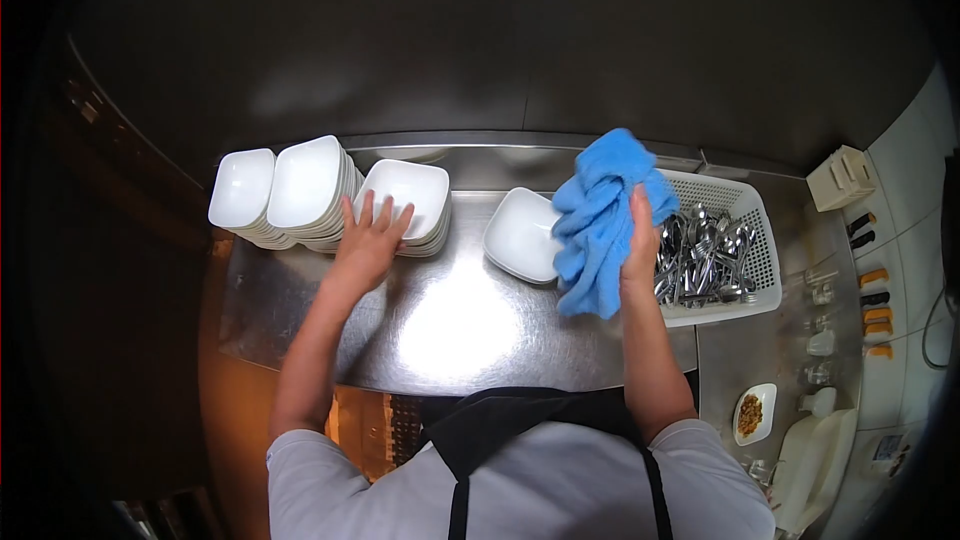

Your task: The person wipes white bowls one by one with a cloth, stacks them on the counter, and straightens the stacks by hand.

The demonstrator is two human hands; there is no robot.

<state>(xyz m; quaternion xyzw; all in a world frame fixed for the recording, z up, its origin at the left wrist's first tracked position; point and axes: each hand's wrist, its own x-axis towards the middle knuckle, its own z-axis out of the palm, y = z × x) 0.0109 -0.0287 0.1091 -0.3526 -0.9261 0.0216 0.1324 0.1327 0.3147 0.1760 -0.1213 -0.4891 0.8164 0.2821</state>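
Observation:
My left hand (372,238) has its fingers spread over the front of the third stack of white square bowls (408,192). Two taller stacks of such bowls stand to its left, one in the middle (306,180) and one at the far left (242,188). A blue cloth (604,225) hangs bunched in my right hand (641,245), thumb up along its side. The cloth partly covers a short stack of white bowls (523,235) on the steel counter. Right of the cloth, a white perforated basket (765,260) holds spoons and forks (705,250).
The steel counter (330,345) runs along a dark wall. At the right are a small white dish with food (750,416), glasses and cups (821,343), a beige box (840,180) and knives with orange and black handles (877,315) by the tiles.

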